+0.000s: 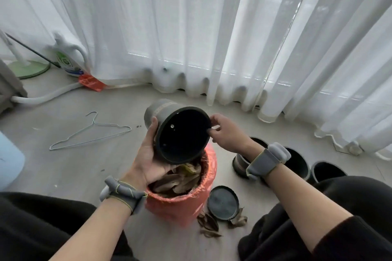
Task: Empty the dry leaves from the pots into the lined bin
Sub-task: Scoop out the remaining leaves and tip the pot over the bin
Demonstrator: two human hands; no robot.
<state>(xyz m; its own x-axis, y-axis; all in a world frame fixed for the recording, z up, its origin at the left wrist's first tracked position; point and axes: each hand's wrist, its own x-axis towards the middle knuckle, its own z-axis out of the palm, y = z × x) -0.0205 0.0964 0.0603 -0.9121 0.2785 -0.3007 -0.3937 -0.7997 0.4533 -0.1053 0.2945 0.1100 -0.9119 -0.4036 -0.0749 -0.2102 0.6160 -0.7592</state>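
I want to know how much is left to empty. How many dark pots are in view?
4: one pot held tipped over the bin, three pots on the floor behind the right forearm; others may be hidden.

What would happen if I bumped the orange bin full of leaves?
The tall, narrow bin lined with an orange plastic bag would probably tip fairly easily: it stands high on a small base. It likely weighs little, since only dry brown leaves fill it. The thin liner looks crinkly and might slip.

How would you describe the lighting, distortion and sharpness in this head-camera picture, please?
Head view: soft daylight comes through the white curtains, which glare pale; the inside of the tilted pot is too dark to read; the wide lens bows the curtain folds at the edges; the left hand and right hand look slightly soft.
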